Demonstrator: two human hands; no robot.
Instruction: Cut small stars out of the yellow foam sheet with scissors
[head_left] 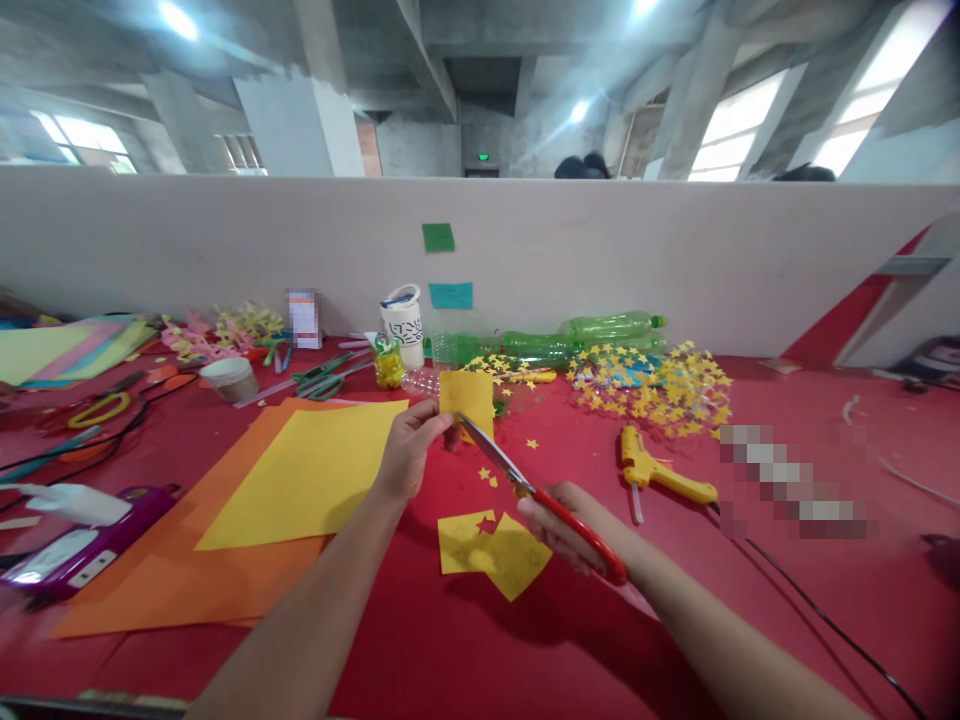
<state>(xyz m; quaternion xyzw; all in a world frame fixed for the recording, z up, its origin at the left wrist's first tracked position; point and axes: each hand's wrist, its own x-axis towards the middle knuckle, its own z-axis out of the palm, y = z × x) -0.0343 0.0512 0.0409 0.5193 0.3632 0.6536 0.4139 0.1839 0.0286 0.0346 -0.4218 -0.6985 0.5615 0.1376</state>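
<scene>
My left hand (411, 448) pinches the left edge of a small yellow paper square (471, 395), held up above the table. In my right hand (574, 525) are red-handled scissors (551, 502), their blades pointing up and left against the lower part of that square. Below, two yellow paper pieces (487, 550) overlap on the red tabletop, one with a star-shaped cutout. A few loose yellow paper stars (486, 474) lie between them and the held square. Left of my left hand, a large yellow sheet (300, 480) rests on orange sheets (150, 590).
A yellow glue gun (660, 470) lies to the right with its cord trailing. Behind it is a heap of yellow stars (652, 385), with green plastic bottles (615, 327) along the partition. A purple power strip (90, 550) and a white cup (229, 380) are at left.
</scene>
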